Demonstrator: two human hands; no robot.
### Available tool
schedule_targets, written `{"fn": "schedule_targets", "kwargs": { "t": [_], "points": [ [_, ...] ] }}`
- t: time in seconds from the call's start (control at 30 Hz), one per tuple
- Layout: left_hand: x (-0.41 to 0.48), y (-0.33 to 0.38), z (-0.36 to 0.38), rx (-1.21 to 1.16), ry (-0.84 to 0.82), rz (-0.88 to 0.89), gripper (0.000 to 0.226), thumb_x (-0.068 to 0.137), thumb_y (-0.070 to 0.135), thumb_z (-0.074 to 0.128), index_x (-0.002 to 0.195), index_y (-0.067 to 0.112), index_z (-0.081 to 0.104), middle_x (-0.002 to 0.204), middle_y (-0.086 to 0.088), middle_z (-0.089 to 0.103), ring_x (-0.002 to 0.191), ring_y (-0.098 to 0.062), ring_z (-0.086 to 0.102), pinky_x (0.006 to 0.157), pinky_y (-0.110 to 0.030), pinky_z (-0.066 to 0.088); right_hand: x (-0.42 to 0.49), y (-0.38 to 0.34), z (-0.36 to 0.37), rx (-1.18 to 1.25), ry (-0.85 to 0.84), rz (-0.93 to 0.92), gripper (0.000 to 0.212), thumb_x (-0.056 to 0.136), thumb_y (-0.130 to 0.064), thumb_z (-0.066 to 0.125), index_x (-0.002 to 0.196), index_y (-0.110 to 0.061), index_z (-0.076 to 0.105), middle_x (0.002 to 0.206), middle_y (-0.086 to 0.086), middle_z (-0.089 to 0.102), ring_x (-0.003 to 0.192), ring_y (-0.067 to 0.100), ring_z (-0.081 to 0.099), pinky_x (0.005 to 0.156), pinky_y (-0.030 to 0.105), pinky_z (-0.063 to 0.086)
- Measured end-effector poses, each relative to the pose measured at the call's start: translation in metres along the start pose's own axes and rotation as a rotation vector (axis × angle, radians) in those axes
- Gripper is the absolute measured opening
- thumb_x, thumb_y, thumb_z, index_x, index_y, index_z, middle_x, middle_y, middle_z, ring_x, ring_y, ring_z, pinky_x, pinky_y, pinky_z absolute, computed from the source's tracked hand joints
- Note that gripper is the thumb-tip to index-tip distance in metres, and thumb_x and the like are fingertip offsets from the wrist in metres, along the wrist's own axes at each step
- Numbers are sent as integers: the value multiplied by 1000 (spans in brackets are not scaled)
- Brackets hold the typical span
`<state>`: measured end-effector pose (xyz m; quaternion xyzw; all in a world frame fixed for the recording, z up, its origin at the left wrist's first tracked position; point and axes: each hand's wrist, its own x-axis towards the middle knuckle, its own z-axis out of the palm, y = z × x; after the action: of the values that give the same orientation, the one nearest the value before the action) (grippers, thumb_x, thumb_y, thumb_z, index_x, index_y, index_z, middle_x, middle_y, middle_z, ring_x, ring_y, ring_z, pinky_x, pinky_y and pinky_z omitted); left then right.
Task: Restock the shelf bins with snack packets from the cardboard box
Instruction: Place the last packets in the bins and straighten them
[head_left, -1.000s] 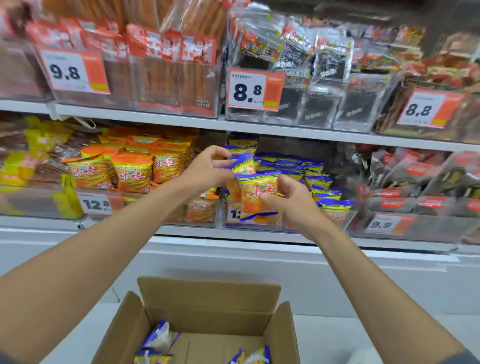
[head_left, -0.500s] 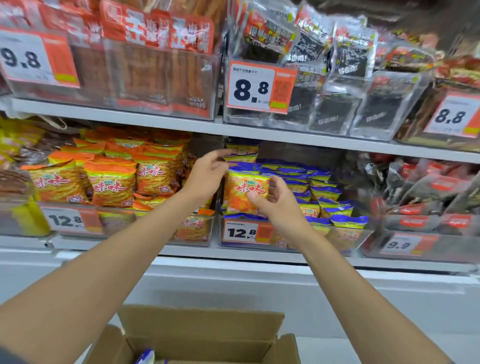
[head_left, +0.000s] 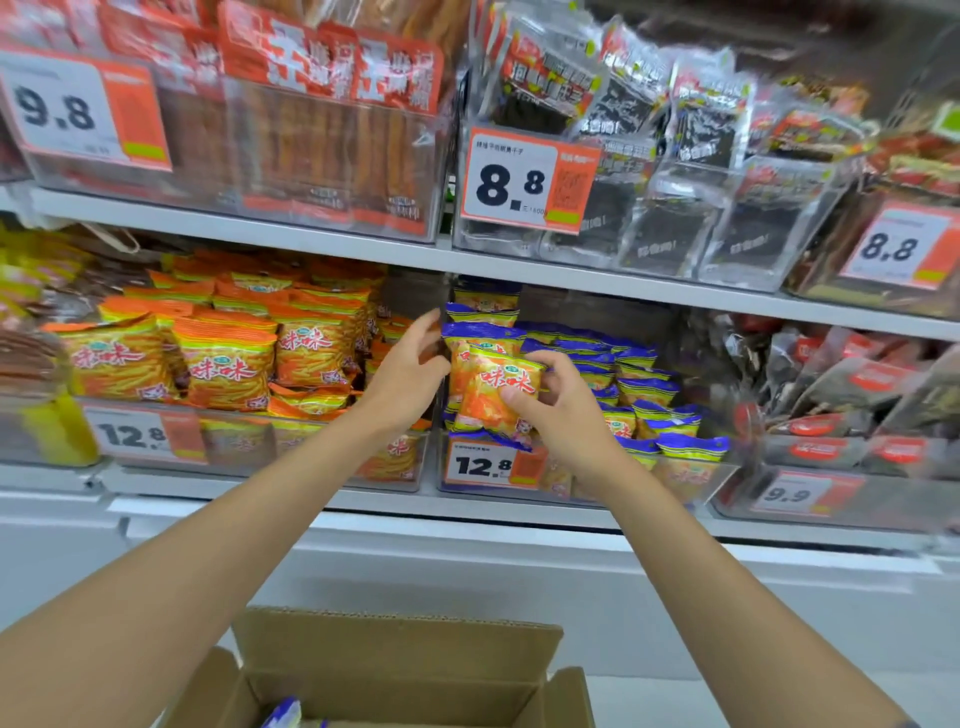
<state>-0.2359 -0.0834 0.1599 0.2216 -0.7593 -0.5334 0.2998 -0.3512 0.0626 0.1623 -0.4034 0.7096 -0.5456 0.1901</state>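
Note:
My right hand (head_left: 558, 410) grips a yellow-orange snack packet with blue ends (head_left: 496, 392), held tilted at the front left of the clear shelf bin (head_left: 691, 478) marked 12.8. Several matching blue-topped packets (head_left: 597, 364) stand in rows in that bin. My left hand (head_left: 410, 371) hovers just left of the packet, fingers spread, holding nothing. The cardboard box (head_left: 395, 654) stands open below, at the bottom of the view, and one blue-edged packet (head_left: 283, 714) peeks out inside.
A bin of orange-topped packets (head_left: 223, 358) sits to the left on the same shelf. To the right, a 9.9 bin holds dark packets (head_left: 831, 395). The shelf above (head_left: 363, 249) carries clear bins tagged 9.8 and 8.8. A pale plinth runs below the shelf.
The packet has tipped sideways in my right hand at the bin's front. My left hand has come off the packets and opened. The view has lifted, so less of the box shows.

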Motion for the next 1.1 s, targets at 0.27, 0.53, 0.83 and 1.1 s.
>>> {"fn": "schedule_targets", "kwargs": {
  "t": [0.27, 0.53, 0.83, 1.1],
  "points": [
    [14, -2, -4, 147, 164, 173, 65, 74, 6, 81, 131, 20, 55, 122, 6, 65, 109, -3, 60, 79, -5, 44, -4, 11, 3, 64, 78, -94, 41, 87, -18, 73, 115, -36, 50, 121, 1, 62, 108, 11, 63, 67, 18, 55],
    [19, -8, 2, 300, 157, 180, 62, 83, 9, 74, 139, 23, 50, 131, 2, 60, 121, -12, 55, 101, -30, 46, 10, 10, -3, 101, 4, 49, 43, 89, -19, 70, 124, -27, 47, 117, 2, 67, 102, 15, 68, 75, 29, 60],
    [25, -4, 11, 446, 92, 261, 50, 86, 38, 66, 133, 39, 52, 148, 3, 40, 136, -20, 35, 113, -46, 31, 22, 9, -24, 363, 57, 310, 61, 84, -14, 75, 135, -15, 43, 115, 12, 66, 85, 23, 69, 63, 31, 52],
    [25, -2, 8, 626, 62, 417, 36, 92, 22, 65, 126, 31, 63, 129, 6, 61, 126, -18, 45, 106, -46, 33, 30, 18, -35, 514, 292, 262, 56, 83, -11, 75, 127, -11, 42, 113, 18, 63, 86, 31, 65, 66, 37, 53]
  ]
}}
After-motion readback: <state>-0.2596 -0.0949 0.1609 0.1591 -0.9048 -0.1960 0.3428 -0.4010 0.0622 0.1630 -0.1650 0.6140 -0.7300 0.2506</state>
